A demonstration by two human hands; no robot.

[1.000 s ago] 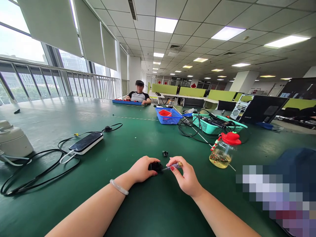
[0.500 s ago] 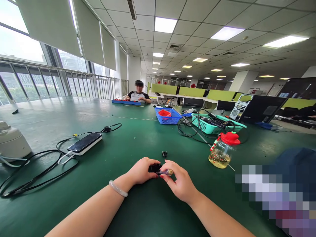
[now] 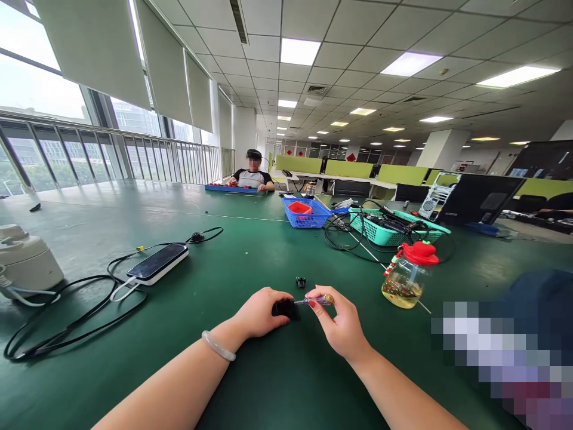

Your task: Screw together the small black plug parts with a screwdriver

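My left hand [image 3: 263, 312] is closed around a small flat black piece [image 3: 286, 309] just above the green table; its exact kind I cannot make out. Between thumb and fingers, my right hand [image 3: 336, 322] grips a screwdriver [image 3: 321, 300] with a clear handle and a brownish end cap. Its thin shaft points left, and the tip meets the right edge of the black piece. Slightly beyond both hands lies a small black part [image 3: 301, 282] on the tabletop.
A glass bottle with a red lid [image 3: 405, 280] stands at right. Behind it are a teal basket of cables [image 3: 380, 235] and a blue basket [image 3: 308, 221]. On the left lie a power bank [image 3: 159, 263] and black cables [image 3: 58, 331]. A person [image 3: 253, 174] sits at the far end.
My right hand has shifted a little right, and the screwdriver now lies more level, with its shaft showing. More of the black piece is visible in my left hand.
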